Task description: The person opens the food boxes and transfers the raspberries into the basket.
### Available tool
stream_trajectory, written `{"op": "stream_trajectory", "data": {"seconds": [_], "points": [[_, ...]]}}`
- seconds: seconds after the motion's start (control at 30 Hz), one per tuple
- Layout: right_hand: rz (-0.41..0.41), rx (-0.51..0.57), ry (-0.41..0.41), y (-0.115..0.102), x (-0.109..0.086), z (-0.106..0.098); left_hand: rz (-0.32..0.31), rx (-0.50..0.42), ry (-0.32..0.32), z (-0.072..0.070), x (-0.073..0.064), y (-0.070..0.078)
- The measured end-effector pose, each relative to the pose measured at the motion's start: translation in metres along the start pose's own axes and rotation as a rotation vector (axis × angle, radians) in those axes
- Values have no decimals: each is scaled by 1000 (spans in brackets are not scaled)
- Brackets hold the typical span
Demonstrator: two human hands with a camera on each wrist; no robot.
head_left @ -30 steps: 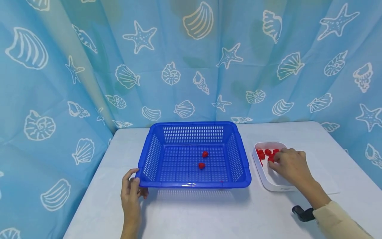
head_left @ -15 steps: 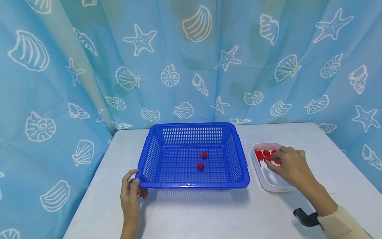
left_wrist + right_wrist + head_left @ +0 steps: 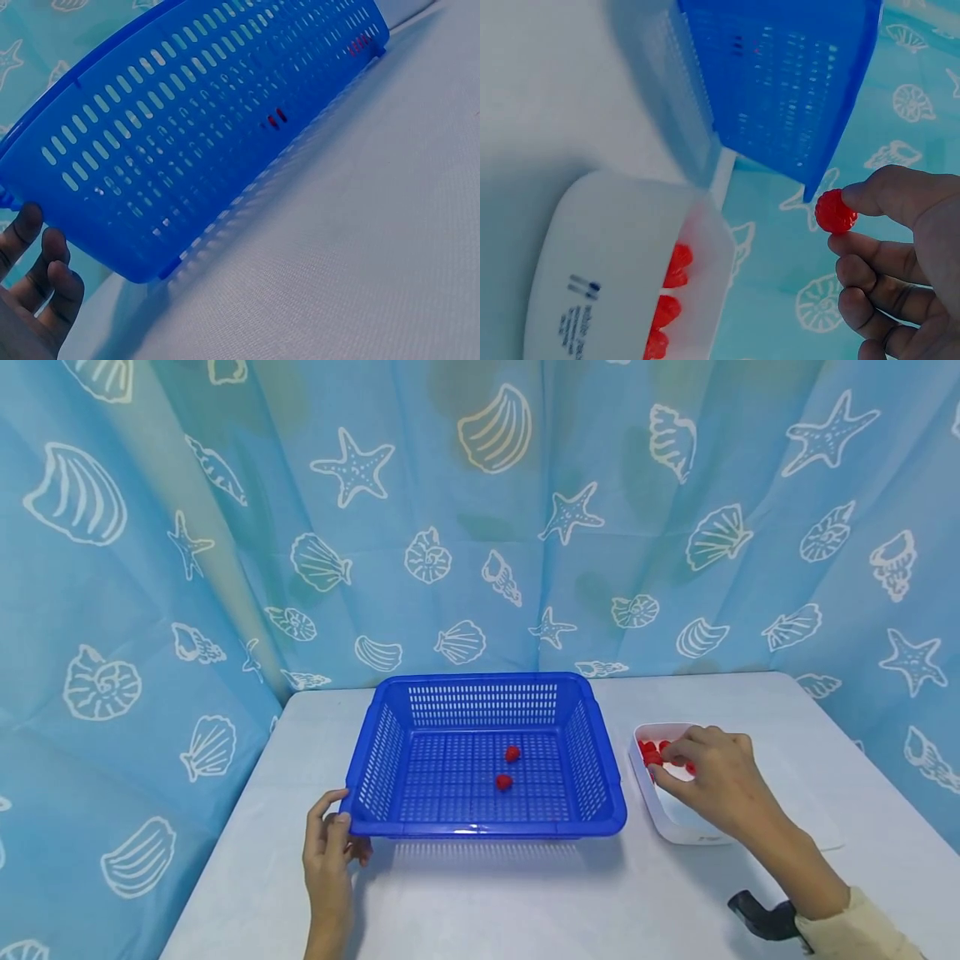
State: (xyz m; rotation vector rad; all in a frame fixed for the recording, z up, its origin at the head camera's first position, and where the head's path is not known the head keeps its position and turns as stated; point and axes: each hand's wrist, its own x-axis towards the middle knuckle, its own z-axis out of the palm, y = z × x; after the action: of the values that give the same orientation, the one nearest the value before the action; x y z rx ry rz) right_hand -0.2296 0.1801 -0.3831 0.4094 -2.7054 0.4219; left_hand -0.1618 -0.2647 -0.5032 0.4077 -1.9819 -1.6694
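A blue slotted plastic basket [image 3: 487, 829] stands on the white table, with two red raspberries [image 3: 512, 753] visible on its floor. At its near left corner my left hand [image 3: 327, 864] grips the rim; the left wrist view shows curled fingers [image 3: 66, 289] by that corner. Over a white box [image 3: 615, 240] to the right, my right hand [image 3: 723, 781] pinches one red raspberry [image 3: 835, 211] between thumb and index finger. More raspberries [image 3: 667, 307] lie inside the box, partly hidden by the hand and the box wall.
A flat white sheet or lid [image 3: 810, 814] lies right of the box. Close behind the table hangs a blue curtain [image 3: 420, 602] with shells and starfish. On my right wrist sits a black device [image 3: 761, 917]. Bare white tabletop [image 3: 525, 902] spans the front.
My right hand has shifted slightly left and lifted a raspberry from among the others in the box. The left hand stays at the basket corner. The head view has tilted slightly.
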Motion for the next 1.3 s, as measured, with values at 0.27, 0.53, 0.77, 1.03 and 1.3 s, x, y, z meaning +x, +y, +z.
{"op": "stream_trajectory", "data": {"seconds": [0.27,0.53,0.77,1.03,1.3], "points": [[-27,40,-4,-16,2,-5,-5,6,3,2,0,0],[-65,59,11,-27,3,-5,-7,8,-1,3,2,-1],[-117,74,53,-33,2,-2,17,14,-27,3,-4,16],[-134,64,3,-47,4,-1,21,-5,-41,2,-6,22],[-126,37,-39,-62,6,4,-36,14,-10,0,-3,12]]}}
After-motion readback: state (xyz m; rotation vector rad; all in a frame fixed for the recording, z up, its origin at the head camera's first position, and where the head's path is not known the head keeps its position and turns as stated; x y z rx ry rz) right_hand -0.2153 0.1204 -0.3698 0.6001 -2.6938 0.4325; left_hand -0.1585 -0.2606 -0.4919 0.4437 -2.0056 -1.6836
